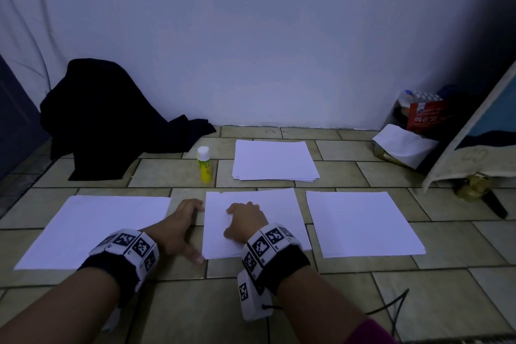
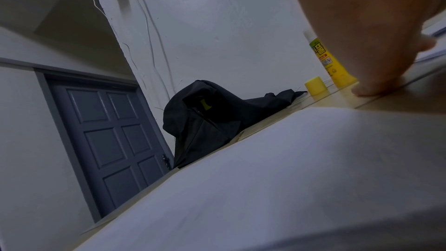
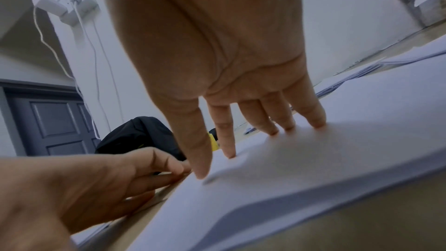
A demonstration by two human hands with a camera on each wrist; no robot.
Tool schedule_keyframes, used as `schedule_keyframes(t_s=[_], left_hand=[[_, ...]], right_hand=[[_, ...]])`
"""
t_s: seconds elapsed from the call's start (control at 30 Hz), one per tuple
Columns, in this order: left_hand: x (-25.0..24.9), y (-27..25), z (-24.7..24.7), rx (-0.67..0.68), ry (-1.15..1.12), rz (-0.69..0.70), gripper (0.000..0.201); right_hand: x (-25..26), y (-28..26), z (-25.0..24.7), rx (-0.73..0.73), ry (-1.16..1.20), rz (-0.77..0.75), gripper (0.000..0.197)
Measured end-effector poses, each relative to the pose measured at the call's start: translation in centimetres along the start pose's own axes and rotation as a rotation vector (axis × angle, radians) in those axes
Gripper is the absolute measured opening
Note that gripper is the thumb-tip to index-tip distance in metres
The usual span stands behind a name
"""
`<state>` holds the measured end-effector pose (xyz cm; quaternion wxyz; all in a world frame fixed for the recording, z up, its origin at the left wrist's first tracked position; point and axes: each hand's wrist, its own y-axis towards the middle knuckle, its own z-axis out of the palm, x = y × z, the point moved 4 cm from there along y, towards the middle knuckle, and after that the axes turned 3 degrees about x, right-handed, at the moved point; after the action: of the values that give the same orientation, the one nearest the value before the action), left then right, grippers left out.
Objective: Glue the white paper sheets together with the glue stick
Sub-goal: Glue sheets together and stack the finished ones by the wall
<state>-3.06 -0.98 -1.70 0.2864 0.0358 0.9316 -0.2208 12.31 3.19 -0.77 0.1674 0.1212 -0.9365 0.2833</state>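
Note:
Three white sheets lie in a row on the tiled floor: a left sheet point(image 1: 95, 229), a middle sheet point(image 1: 279, 212) and a right sheet point(image 1: 360, 223). A stack of paper point(image 1: 275, 160) lies behind them. The yellow glue stick point(image 1: 204, 165) stands upright left of the stack, and its yellow cap point(image 2: 315, 88) sits beside it. My right hand point(image 1: 243, 220) presses straight fingertips point(image 3: 275, 131) down on the middle sheet point(image 3: 313, 169). My left hand point(image 1: 187, 229) rests on the floor against that sheet's left edge, with its thumb near the sheet's near left corner. It holds nothing.
A black cloth bundle point(image 1: 111, 120) sits at the back left by a grey door point(image 2: 108, 140). Food packets point(image 1: 418, 117) and a leaning board point(image 1: 474, 134) fill the back right corner. A dark object point(image 1: 494, 204) lies beside them. A black cable point(image 1: 391, 307) runs along the near right floor.

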Motion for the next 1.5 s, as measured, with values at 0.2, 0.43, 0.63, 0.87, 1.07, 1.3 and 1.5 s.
schedule_keyframes(t_s=[0.2, 0.43, 0.63, 0.87, 1.07, 1.3, 1.5], left_hand=[[-1.1, 0.0, -0.6, -0.064, -0.044, -0.027, 0.077], [-2.4, 1.0, 0.4, -0.019, 0.251, -0.039, 0.101], [-2.9, 1.0, 0.5, 0.03, 0.374, -0.08, 0.104], [-3.1, 1.1, 0.8, 0.054, 0.509, -0.093, 0.116], [-2.9, 1.1, 0.9, 0.063, 0.542, -0.105, 0.118], [-2.8, 1.0, 1.0, 0.08, 0.509, -0.122, 0.117], [-3.0, 1.0, 1.2, 0.101, 0.499, -0.132, 0.117]], right_hand=[[0.1, 0.0, 0.4, 0.004, -0.027, 0.001, 0.066], [0.3, 0.0, 0.4, 0.012, -0.099, -0.002, 0.062], [0.5, -0.3, 0.3, 0.02, -0.156, -0.001, 0.053], [1.3, -0.4, 1.0, 0.021, -0.27, 0.056, 0.069], [1.7, 0.8, 1.4, 0.045, -0.277, -0.018, 0.091], [-1.7, 1.6, 0.4, 0.152, -0.396, -0.172, 0.111], [-2.8, 0.9, -0.4, 0.189, -0.432, -0.156, 0.119]])
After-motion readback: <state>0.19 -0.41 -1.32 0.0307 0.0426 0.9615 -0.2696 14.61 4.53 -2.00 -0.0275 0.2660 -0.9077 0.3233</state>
